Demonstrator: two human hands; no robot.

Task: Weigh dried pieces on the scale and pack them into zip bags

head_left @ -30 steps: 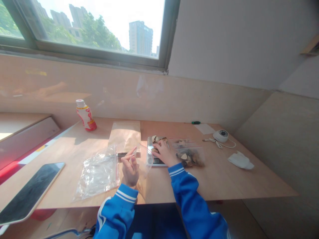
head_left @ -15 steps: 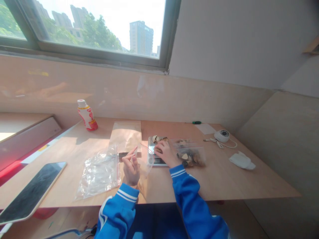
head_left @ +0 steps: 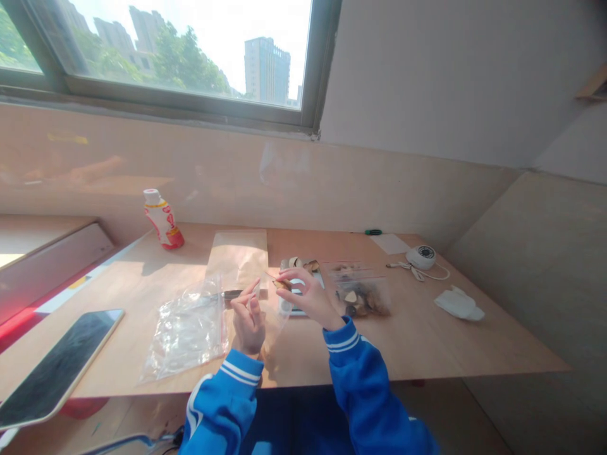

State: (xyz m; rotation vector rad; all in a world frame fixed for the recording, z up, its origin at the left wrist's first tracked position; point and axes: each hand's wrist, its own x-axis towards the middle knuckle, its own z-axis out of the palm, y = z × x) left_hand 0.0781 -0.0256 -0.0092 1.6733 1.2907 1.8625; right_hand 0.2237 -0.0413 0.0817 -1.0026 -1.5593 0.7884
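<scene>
My left hand (head_left: 249,322) is closed on a clear zip bag (head_left: 274,325), which hangs open toward the right. Between the thumb and fingers of my right hand (head_left: 308,297) is a dried mushroom (head_left: 281,285), brown with a pale edge, close to the bag's mouth. Just behind that hand, more dried mushrooms (head_left: 309,265) lie on a small flat scale (head_left: 298,311), partly hidden by my fingers. To the right rests a zip bag of dried mushrooms (head_left: 363,298), with another filled bag behind it.
Left of my hands lie a flat clear bag (head_left: 184,332) and a phone (head_left: 61,366). A brown paper pouch (head_left: 239,249) and a drink bottle (head_left: 164,219) are farther back. At the right are a small white fan (head_left: 420,256) with a cable and a crumpled tissue (head_left: 459,304).
My right hand has lifted a dried mushroom off the scale and moved it left toward the bag. My left hand has stayed in place, holding the bag.
</scene>
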